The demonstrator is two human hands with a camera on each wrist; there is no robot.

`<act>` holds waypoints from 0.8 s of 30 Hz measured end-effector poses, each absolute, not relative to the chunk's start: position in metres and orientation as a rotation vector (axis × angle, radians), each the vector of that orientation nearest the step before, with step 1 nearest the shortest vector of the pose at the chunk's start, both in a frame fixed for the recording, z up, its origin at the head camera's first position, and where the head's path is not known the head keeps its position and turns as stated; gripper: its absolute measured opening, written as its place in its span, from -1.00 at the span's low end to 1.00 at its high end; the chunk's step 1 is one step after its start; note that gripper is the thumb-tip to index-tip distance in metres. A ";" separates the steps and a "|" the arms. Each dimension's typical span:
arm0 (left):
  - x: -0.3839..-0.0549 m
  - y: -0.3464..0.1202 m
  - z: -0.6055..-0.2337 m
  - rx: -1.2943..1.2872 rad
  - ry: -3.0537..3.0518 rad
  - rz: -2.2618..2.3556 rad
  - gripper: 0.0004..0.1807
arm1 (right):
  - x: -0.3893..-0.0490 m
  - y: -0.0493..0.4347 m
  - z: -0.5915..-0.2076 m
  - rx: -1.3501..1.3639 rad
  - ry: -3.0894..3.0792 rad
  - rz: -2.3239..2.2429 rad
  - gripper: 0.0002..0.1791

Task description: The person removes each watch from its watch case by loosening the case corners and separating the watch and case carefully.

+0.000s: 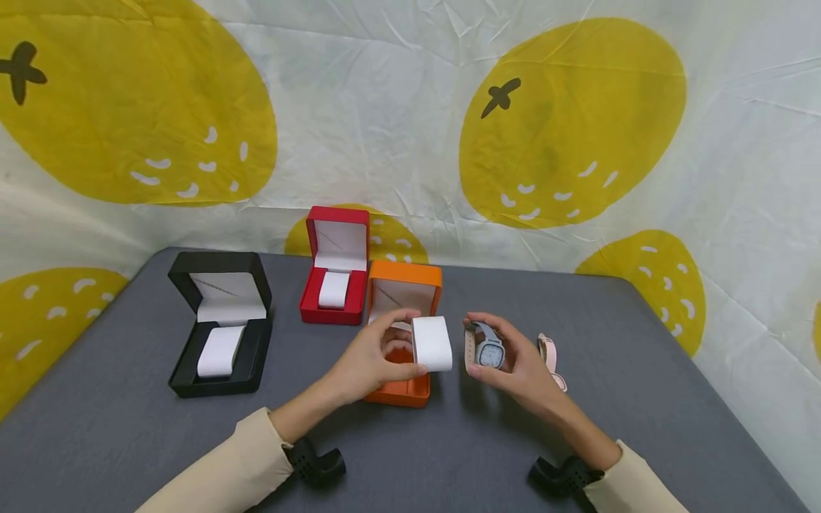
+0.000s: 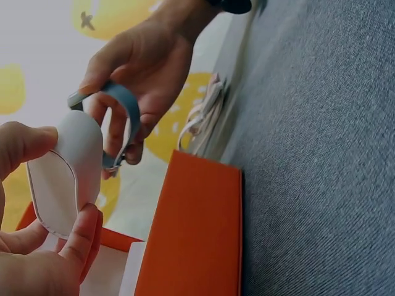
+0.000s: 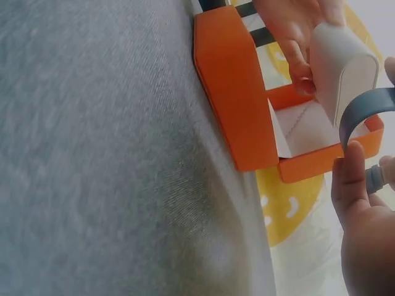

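A white watch pillow is pinched by its ends between the thumb and fingers of my left hand, above the open orange watch box. Just to the right, my right hand grips a grey-blue wristwatch, its strap bent into a loop. A narrow gap separates watch and pillow in the head view. The left wrist view shows the rounded pillow close to the looped strap. In the right wrist view the strap passes in front of the pillow's lower end.
A black watch box stands open at the left, and a red one behind the orange box; each has a white pillow inside. A pink watch lies on the grey table beyond my right hand. A patterned cloth hangs behind.
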State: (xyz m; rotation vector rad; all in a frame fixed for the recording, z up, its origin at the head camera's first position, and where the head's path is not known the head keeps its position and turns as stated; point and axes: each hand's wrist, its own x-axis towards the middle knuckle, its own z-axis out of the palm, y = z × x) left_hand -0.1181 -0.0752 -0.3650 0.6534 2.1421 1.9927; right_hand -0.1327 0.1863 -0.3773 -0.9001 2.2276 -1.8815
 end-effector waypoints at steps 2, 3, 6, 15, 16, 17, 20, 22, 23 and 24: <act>-0.119 -0.077 -0.365 0.654 2.137 1.997 -0.20 | -0.134 0.188 -0.378 -0.903 2.222 -1.869 -0.24; -0.119 -0.077 -0.365 0.656 2.136 1.998 -0.21 | -0.135 0.188 -0.379 -0.909 2.219 -1.863 -0.23; -0.120 -0.079 -0.364 0.656 2.148 1.992 -0.22 | -0.138 0.190 -0.383 -0.931 2.206 -1.853 -0.21; -0.124 -0.089 -0.364 0.693 2.229 1.941 -0.22 | -0.142 0.191 -0.393 -0.951 2.350 -1.707 -0.20; -0.124 -0.090 -0.364 0.698 2.239 1.932 -0.22 | -0.143 0.191 -0.394 -0.958 2.365 -1.690 -0.20; -0.125 -0.092 -0.363 0.701 2.248 1.922 -0.22 | -0.143 0.191 -0.395 -0.960 2.376 -1.676 -0.20; -0.127 -0.094 -0.362 0.708 2.264 1.898 -0.22 | -0.144 0.191 -0.398 -0.963 2.396 -1.648 -0.20; -0.128 -0.095 -0.362 0.704 2.264 1.890 -0.22 | -0.144 0.192 -0.399 -0.967 2.433 -1.612 -0.20; -0.128 -0.096 -0.361 0.703 2.263 1.887 -0.22 | -0.145 0.192 -0.400 -0.973 2.461 -1.584 -0.20; -0.129 -0.096 -0.361 0.702 2.261 1.885 -0.22 | -0.145 0.192 -0.401 -0.981 2.493 -1.553 -0.19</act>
